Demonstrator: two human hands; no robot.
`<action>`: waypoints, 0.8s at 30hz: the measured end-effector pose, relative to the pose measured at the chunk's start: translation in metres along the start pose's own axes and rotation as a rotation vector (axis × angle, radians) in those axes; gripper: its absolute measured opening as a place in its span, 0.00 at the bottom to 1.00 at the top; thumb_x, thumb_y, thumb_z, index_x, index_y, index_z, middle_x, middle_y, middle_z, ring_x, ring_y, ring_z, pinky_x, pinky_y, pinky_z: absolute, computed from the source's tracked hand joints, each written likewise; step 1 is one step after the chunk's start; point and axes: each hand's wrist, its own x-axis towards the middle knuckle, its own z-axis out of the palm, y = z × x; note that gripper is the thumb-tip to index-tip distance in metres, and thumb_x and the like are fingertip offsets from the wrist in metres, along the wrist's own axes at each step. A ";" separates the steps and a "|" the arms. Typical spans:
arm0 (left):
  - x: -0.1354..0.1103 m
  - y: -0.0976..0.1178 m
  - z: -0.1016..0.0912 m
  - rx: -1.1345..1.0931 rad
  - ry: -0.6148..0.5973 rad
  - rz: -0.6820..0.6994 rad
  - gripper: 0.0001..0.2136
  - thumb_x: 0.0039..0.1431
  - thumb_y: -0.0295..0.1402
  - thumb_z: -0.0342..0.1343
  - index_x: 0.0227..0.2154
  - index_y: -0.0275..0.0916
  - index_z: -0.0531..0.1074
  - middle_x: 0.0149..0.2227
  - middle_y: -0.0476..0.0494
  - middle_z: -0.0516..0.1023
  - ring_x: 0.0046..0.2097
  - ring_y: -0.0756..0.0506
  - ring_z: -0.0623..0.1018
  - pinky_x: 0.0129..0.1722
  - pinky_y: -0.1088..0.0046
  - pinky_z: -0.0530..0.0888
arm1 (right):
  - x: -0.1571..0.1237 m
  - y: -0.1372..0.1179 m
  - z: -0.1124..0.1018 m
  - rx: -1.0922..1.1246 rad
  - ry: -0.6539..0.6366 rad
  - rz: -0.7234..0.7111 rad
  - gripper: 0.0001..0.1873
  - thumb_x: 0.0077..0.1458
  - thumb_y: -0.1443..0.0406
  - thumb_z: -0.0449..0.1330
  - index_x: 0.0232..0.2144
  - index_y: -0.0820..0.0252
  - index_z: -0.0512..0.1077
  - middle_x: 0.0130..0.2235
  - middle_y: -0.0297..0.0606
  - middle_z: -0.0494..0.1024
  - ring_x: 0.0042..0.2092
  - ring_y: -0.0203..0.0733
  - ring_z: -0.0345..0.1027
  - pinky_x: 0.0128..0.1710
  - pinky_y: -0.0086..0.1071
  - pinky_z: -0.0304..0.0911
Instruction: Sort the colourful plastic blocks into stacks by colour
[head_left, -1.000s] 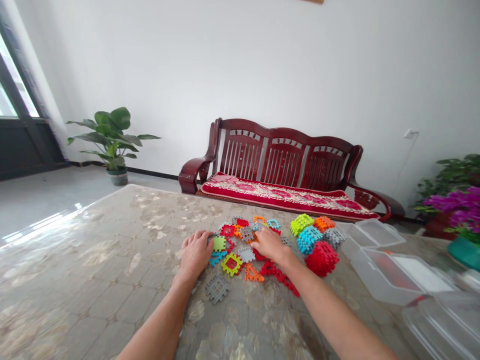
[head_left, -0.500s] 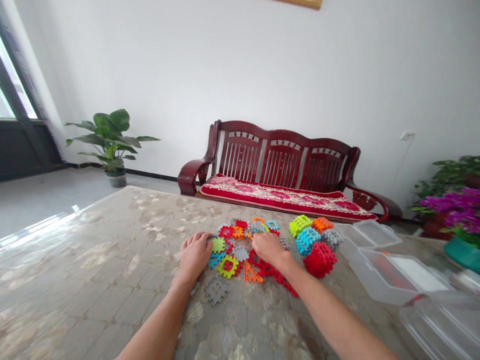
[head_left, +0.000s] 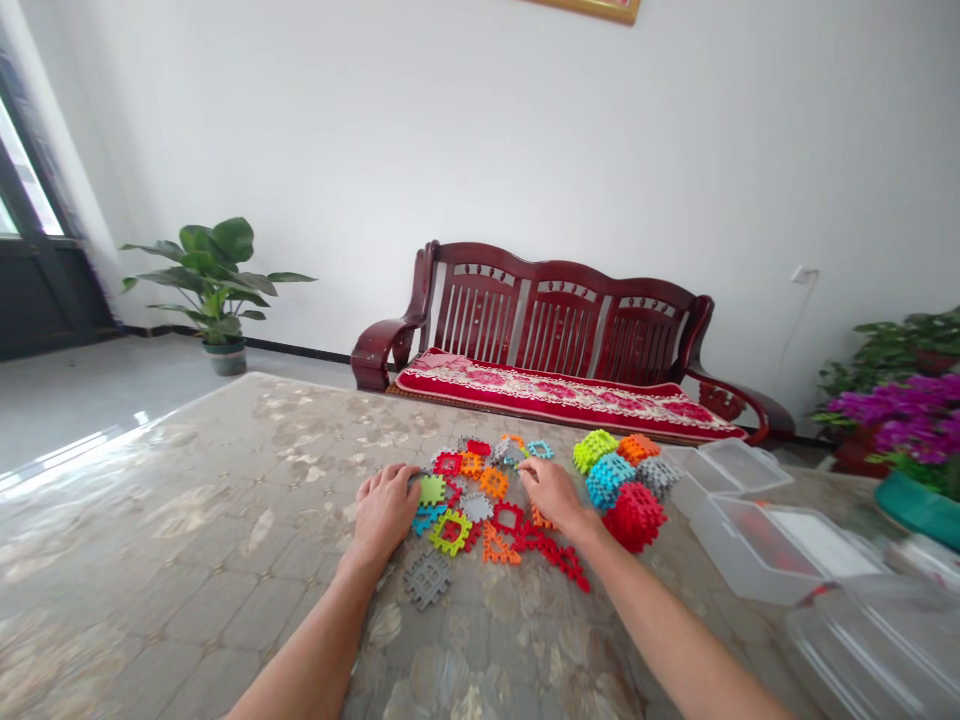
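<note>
My left hand (head_left: 387, 508) rests palm down at the left edge of a spread of flat, notched plastic building pieces, fingers stretched out. Beside its fingertips lies a light green square piece (head_left: 432, 490), with a blue piece (head_left: 428, 518) just below. My right hand (head_left: 553, 494) is over the right side of the spread, its fingers curled down together; anything in them is hidden. An orange ring-shaped piece (head_left: 493, 484) lies left of it. Nearby are a yellow-green frame (head_left: 451, 533), a red frame (head_left: 508, 517), an orange triangle (head_left: 500, 545) and a grey square (head_left: 427, 578).
Stacks of pieces, including yellow-green (head_left: 595, 451), blue (head_left: 610, 481) and red (head_left: 635, 517), stand right of my right hand. Farther right are an open clear plastic box (head_left: 757, 545) and a clear lid (head_left: 862, 640). A wooden bench (head_left: 566, 330) stands beyond the patterned table (head_left: 247, 560).
My right hand has shifted right, uncovering the orange ring-shaped piece and the red frame. My left hand stays at the light green piece. The view has moved slightly.
</note>
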 end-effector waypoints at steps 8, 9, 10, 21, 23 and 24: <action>0.001 -0.001 0.002 0.008 0.001 -0.002 0.18 0.64 0.36 0.44 0.52 0.46 0.74 0.58 0.44 0.74 0.58 0.40 0.72 0.60 0.58 0.62 | -0.004 -0.025 0.010 -0.010 -0.096 -0.126 0.30 0.51 0.56 0.65 0.56 0.56 0.71 0.55 0.43 0.76 0.57 0.50 0.68 0.56 0.37 0.60; 0.001 -0.001 0.002 0.008 0.003 -0.002 0.18 0.64 0.36 0.44 0.52 0.46 0.74 0.58 0.44 0.74 0.58 0.40 0.72 0.60 0.58 0.62 | -0.003 -0.026 0.011 -0.024 -0.102 -0.132 0.29 0.52 0.56 0.64 0.55 0.56 0.72 0.55 0.43 0.76 0.57 0.50 0.68 0.56 0.37 0.60; 0.001 -0.001 0.002 0.007 0.006 -0.002 0.18 0.64 0.36 0.44 0.52 0.46 0.74 0.58 0.44 0.74 0.58 0.40 0.72 0.60 0.58 0.62 | -0.002 -0.027 0.012 -0.038 -0.105 -0.135 0.27 0.53 0.57 0.64 0.54 0.56 0.72 0.54 0.43 0.77 0.56 0.49 0.68 0.56 0.37 0.60; 0.003 -0.005 0.005 0.009 0.007 0.018 0.19 0.65 0.37 0.42 0.52 0.46 0.74 0.58 0.43 0.74 0.57 0.40 0.72 0.60 0.58 0.62 | -0.004 -0.039 0.017 -0.148 -0.062 -0.130 0.19 0.57 0.55 0.59 0.47 0.57 0.73 0.49 0.45 0.78 0.52 0.49 0.71 0.49 0.36 0.62; 0.002 -0.004 0.004 0.007 0.007 0.017 0.19 0.65 0.37 0.42 0.52 0.46 0.74 0.58 0.43 0.74 0.57 0.39 0.73 0.60 0.58 0.62 | -0.003 -0.042 0.015 -0.163 -0.072 -0.136 0.19 0.57 0.55 0.58 0.48 0.58 0.73 0.48 0.45 0.79 0.52 0.49 0.71 0.49 0.36 0.63; 0.002 -0.004 0.004 0.006 0.008 0.016 0.19 0.64 0.37 0.42 0.52 0.46 0.74 0.58 0.43 0.74 0.57 0.39 0.73 0.60 0.57 0.62 | -0.002 -0.043 0.015 -0.174 -0.081 -0.143 0.18 0.58 0.57 0.58 0.48 0.58 0.73 0.48 0.45 0.79 0.52 0.49 0.71 0.49 0.35 0.63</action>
